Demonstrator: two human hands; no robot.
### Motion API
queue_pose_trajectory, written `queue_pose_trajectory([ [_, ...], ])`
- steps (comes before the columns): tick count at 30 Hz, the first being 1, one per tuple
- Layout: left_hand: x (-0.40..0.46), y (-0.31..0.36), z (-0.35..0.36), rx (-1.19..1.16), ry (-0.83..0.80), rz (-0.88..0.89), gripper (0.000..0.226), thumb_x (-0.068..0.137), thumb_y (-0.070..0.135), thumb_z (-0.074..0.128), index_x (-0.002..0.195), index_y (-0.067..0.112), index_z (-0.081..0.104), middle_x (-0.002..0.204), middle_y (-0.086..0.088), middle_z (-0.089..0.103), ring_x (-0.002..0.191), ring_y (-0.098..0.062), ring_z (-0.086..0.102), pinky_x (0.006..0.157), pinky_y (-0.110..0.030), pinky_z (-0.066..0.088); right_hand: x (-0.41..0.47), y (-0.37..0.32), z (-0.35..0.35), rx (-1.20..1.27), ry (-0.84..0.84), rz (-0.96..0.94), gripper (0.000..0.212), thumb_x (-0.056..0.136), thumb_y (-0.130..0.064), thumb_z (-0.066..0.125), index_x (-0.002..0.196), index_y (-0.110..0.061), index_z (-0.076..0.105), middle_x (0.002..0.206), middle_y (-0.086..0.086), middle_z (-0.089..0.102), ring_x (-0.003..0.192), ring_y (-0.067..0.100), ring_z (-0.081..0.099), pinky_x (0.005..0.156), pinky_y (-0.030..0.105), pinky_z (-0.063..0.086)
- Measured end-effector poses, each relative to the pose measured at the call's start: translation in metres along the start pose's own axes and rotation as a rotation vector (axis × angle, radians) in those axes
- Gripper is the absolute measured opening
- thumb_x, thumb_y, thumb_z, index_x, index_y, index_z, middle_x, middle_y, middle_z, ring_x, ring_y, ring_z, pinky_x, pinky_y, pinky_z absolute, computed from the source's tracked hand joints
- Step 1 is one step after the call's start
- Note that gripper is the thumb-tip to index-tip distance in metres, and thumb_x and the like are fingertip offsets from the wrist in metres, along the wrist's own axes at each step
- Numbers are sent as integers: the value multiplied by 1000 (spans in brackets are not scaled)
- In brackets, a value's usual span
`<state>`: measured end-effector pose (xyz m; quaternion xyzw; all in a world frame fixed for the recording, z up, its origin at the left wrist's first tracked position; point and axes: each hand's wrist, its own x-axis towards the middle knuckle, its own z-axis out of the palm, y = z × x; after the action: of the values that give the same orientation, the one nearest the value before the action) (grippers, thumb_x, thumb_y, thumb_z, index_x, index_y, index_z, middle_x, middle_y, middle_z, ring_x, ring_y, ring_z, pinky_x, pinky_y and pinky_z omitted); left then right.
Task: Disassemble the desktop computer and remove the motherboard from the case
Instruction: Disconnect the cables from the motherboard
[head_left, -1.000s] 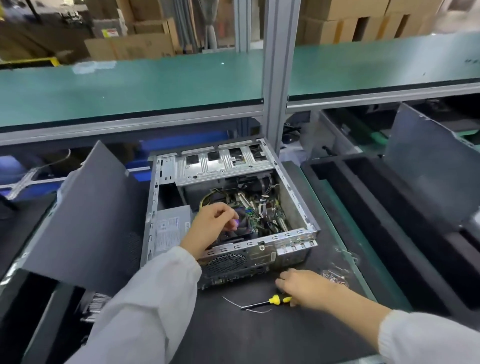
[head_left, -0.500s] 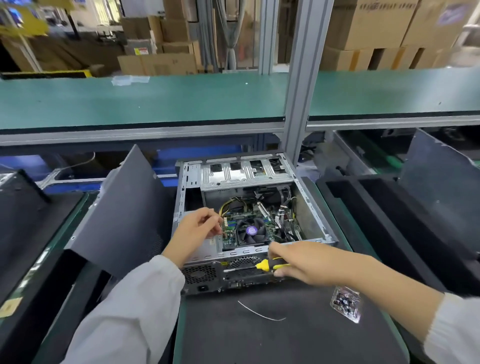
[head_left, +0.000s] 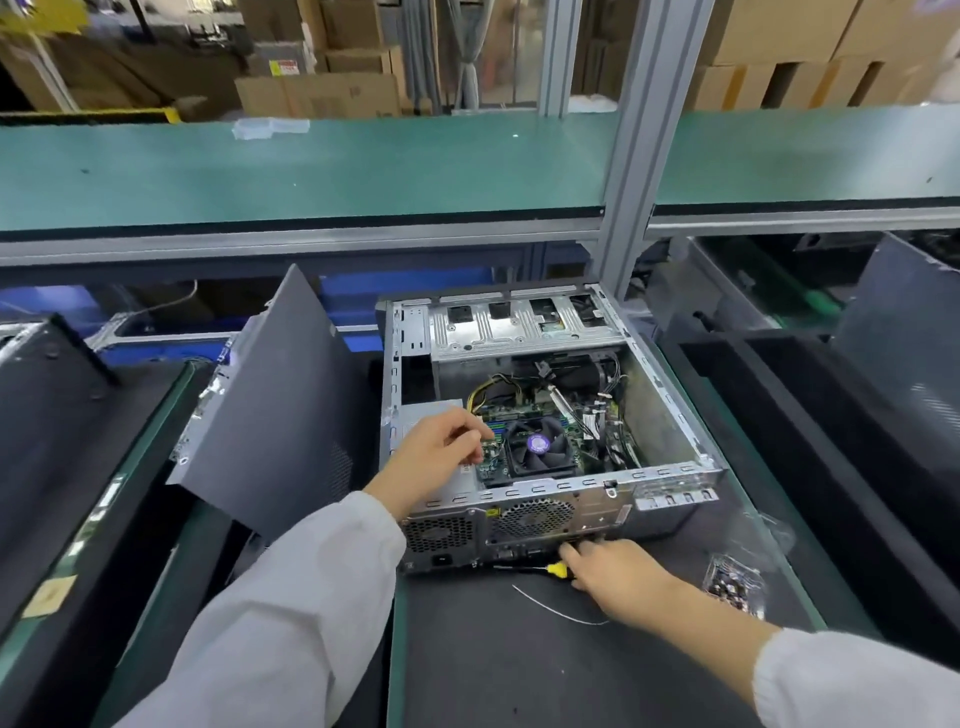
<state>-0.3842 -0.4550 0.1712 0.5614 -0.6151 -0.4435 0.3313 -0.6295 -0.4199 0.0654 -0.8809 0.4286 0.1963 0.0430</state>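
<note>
The open desktop case (head_left: 670, 397) lies on a black mat, its rear panel toward me. Inside sit the green motherboard (head_left: 511, 414), a black CPU fan (head_left: 537, 446) with a purple hub, and loose cables. My left hand (head_left: 436, 454) rests over the grey power supply (head_left: 434, 409). Its fingers are curled, tips at the board's left edge beside the fan, and whether they pinch anything is unclear. My right hand (head_left: 621, 574) lies low on the mat in front of the rear panel. It grips the yellow-handled screwdriver (head_left: 556, 569), shaft pointing left.
A grey side panel (head_left: 270, 415) leans just left of the case. A white tie (head_left: 561, 609) and a clear bag of small parts (head_left: 732, 582) lie on the mat (head_left: 519, 670). Black foam trays (head_left: 789, 415) stand right, and an aluminium post (head_left: 636, 156) rises behind the case.
My right hand picked the screwdriver up from the mat, raised it to the case's rear rim, then brought it back down to the mat. My left hand shifted from over the fan to its left.
</note>
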Motion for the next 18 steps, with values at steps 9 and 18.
queue_pose_trajectory([
  [9,10,14,-5,-35,-77,63,14,96,13,52,94,10,66,79,-6,67,71,-10,66,62,-14,50,-18,-22,-67,-59,54,78,15,90,-15,47,101,-13,58,101,9,65,93,30,62,66,33,40],
  [18,46,44,34,-53,-113,-4,16,96,22,55,92,14,68,88,-3,71,74,-4,68,67,-13,53,14,78,-156,215,296,288,31,96,-28,44,67,-18,45,64,1,51,66,23,49,58,28,41],
])
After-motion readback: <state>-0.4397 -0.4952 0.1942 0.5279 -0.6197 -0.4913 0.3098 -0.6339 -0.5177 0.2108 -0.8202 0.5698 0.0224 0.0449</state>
